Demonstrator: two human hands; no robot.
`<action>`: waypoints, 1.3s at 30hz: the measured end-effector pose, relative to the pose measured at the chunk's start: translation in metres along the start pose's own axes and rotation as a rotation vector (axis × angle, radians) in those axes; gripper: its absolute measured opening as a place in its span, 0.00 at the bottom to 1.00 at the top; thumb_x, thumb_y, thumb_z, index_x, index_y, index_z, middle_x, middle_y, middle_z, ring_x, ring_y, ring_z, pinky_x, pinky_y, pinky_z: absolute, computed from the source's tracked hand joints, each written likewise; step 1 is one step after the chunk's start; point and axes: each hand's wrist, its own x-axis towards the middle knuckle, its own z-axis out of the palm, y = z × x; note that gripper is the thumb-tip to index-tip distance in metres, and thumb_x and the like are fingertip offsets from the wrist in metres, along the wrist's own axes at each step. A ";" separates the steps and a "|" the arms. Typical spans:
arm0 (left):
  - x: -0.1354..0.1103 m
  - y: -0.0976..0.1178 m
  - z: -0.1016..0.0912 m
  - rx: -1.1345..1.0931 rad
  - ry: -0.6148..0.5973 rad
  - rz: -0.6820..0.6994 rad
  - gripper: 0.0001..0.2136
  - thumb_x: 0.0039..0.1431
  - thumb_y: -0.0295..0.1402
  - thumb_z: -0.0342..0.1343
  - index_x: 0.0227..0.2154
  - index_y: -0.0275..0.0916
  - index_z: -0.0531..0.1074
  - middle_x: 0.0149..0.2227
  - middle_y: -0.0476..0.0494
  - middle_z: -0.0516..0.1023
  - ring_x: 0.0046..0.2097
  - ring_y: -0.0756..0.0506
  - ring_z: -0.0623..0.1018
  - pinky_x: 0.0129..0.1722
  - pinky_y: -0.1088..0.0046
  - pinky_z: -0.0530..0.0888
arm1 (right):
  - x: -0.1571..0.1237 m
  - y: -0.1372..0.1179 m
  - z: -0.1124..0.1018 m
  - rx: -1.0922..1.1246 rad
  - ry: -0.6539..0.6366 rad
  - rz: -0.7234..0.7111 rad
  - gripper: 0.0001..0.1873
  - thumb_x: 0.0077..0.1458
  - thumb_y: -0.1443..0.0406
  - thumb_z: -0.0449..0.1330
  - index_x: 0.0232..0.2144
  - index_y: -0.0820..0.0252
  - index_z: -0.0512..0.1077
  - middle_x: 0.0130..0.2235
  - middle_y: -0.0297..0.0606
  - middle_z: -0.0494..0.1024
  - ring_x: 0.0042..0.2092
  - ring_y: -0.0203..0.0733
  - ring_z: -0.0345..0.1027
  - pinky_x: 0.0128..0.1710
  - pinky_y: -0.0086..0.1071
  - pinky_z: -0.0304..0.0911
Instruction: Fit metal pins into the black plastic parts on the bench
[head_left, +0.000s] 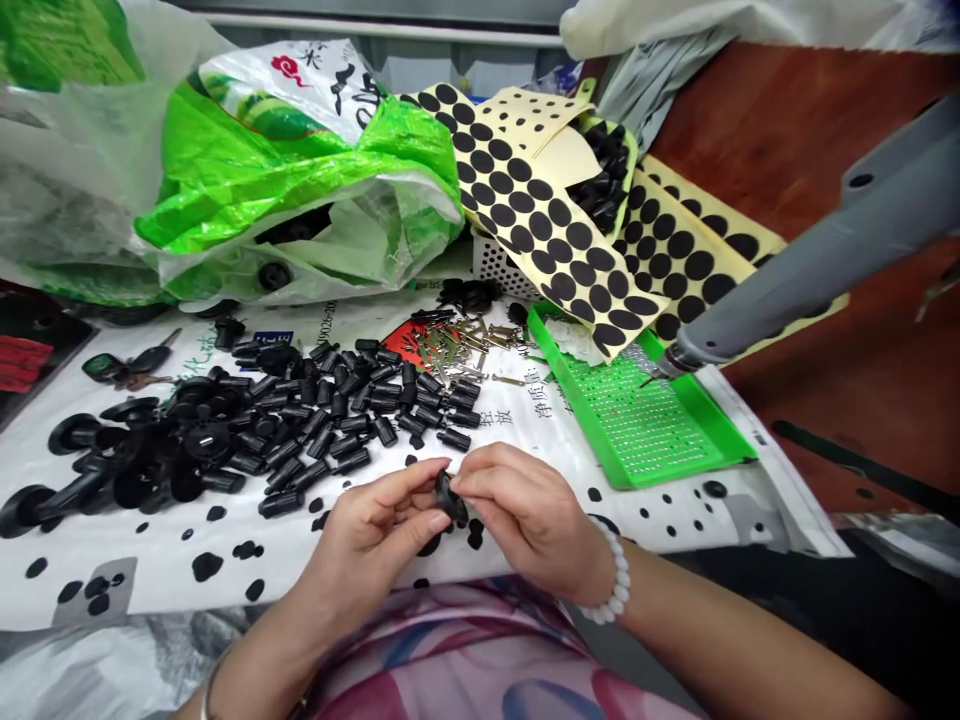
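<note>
Both hands meet over the front of the table around a small black plastic part [451, 497]. My left hand [382, 515] grips it between thumb and fingers. The fingers of my right hand [521, 505] are pinched together at its upper right edge; whether they also hold something tiny is hidden. Just behind the hands lies a heap of black ribbed plastic cylinders [360, 405]. Black flanged pieces [199, 405] are piled to its left. Small metal strips [465, 345] lie scattered beyond the heap.
A green tray [622, 465] of small metal bits stands right, under the tip of a grey electric screwdriver [795, 240]. Sheets of black round stickers [536, 215] lean on a basket behind. Green-white plastic bags [300, 170] fill the back left. Keys [135, 365] lie left.
</note>
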 end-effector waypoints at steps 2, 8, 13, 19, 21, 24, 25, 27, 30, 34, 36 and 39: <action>0.002 -0.005 0.003 -0.063 0.029 -0.021 0.16 0.50 0.31 0.62 0.44 0.38 0.74 0.32 0.46 0.80 0.33 0.50 0.77 0.34 0.77 0.74 | 0.000 0.001 0.000 0.064 0.001 0.041 0.10 0.55 0.75 0.52 0.36 0.65 0.73 0.35 0.45 0.75 0.38 0.39 0.71 0.37 0.31 0.69; 0.004 -0.008 0.009 -0.133 -0.056 -0.053 0.21 0.51 0.34 0.60 0.49 0.35 0.69 0.36 0.41 0.78 0.37 0.47 0.77 0.37 0.72 0.73 | 0.003 0.006 -0.010 0.346 -0.067 0.285 0.07 0.53 0.74 0.59 0.32 0.60 0.75 0.33 0.38 0.76 0.35 0.36 0.72 0.34 0.26 0.69; -0.003 0.003 0.001 0.559 -0.160 0.222 0.21 0.60 0.32 0.50 0.57 0.36 0.62 0.36 0.40 0.77 0.36 0.46 0.75 0.38 0.70 0.72 | 0.001 0.006 -0.009 0.297 -0.073 0.205 0.10 0.54 0.75 0.59 0.35 0.59 0.75 0.34 0.38 0.75 0.36 0.35 0.72 0.34 0.24 0.69; -0.007 0.006 -0.008 0.715 -0.170 0.289 0.22 0.61 0.27 0.44 0.59 0.37 0.57 0.36 0.43 0.77 0.35 0.48 0.76 0.37 0.74 0.73 | -0.001 0.003 0.001 0.150 -0.071 0.087 0.11 0.54 0.76 0.57 0.39 0.61 0.73 0.36 0.40 0.73 0.37 0.35 0.70 0.36 0.26 0.68; -0.007 0.004 -0.009 0.642 -0.136 0.279 0.21 0.62 0.27 0.44 0.58 0.39 0.60 0.34 0.46 0.77 0.32 0.50 0.75 0.34 0.76 0.73 | 0.001 0.000 0.002 0.133 -0.065 0.082 0.11 0.55 0.73 0.58 0.41 0.61 0.72 0.38 0.42 0.72 0.39 0.37 0.69 0.38 0.29 0.69; -0.006 0.001 -0.011 0.521 -0.078 0.273 0.20 0.62 0.26 0.45 0.56 0.41 0.62 0.35 0.48 0.78 0.31 0.52 0.76 0.32 0.79 0.73 | 0.005 -0.002 0.002 0.168 -0.087 0.099 0.19 0.54 0.67 0.61 0.49 0.63 0.67 0.43 0.46 0.70 0.45 0.42 0.67 0.42 0.34 0.69; -0.006 0.000 -0.011 0.493 -0.062 0.276 0.20 0.62 0.26 0.45 0.56 0.41 0.63 0.36 0.48 0.78 0.31 0.52 0.76 0.33 0.79 0.73 | 0.005 -0.002 0.003 0.185 -0.100 0.107 0.20 0.54 0.66 0.61 0.50 0.63 0.66 0.44 0.47 0.70 0.46 0.42 0.66 0.41 0.34 0.69; -0.004 -0.002 -0.012 0.474 -0.043 0.280 0.19 0.61 0.27 0.46 0.55 0.41 0.64 0.37 0.47 0.78 0.33 0.51 0.77 0.34 0.79 0.73 | 0.006 -0.002 0.004 0.210 -0.102 0.132 0.20 0.54 0.66 0.61 0.50 0.63 0.66 0.44 0.46 0.71 0.42 0.40 0.67 0.39 0.32 0.69; -0.003 -0.005 -0.014 0.525 -0.031 0.271 0.19 0.61 0.28 0.47 0.56 0.41 0.63 0.36 0.48 0.79 0.34 0.50 0.77 0.35 0.78 0.73 | 0.005 -0.002 0.007 0.216 -0.095 0.176 0.21 0.53 0.68 0.61 0.50 0.63 0.65 0.38 0.40 0.72 0.34 0.35 0.65 0.35 0.30 0.67; -0.003 -0.008 -0.016 0.645 0.035 0.315 0.19 0.61 0.29 0.48 0.56 0.40 0.63 0.34 0.48 0.79 0.36 0.48 0.78 0.34 0.78 0.73 | 0.008 -0.003 0.007 0.197 -0.115 0.181 0.24 0.50 0.71 0.58 0.51 0.65 0.63 0.35 0.37 0.70 0.31 0.34 0.62 0.33 0.30 0.66; -0.003 -0.009 -0.017 0.704 0.058 0.345 0.18 0.61 0.30 0.48 0.54 0.40 0.65 0.36 0.47 0.80 0.37 0.48 0.79 0.33 0.78 0.74 | 0.012 -0.004 0.006 0.169 -0.144 0.161 0.22 0.50 0.71 0.57 0.49 0.64 0.64 0.33 0.36 0.69 0.31 0.35 0.61 0.33 0.31 0.65; -0.003 -0.009 -0.017 0.792 0.091 0.388 0.17 0.61 0.30 0.48 0.53 0.40 0.66 0.37 0.46 0.81 0.35 0.48 0.80 0.32 0.78 0.74 | 0.015 -0.004 0.008 0.141 -0.157 0.144 0.19 0.49 0.70 0.57 0.45 0.63 0.66 0.33 0.37 0.68 0.32 0.35 0.61 0.32 0.31 0.64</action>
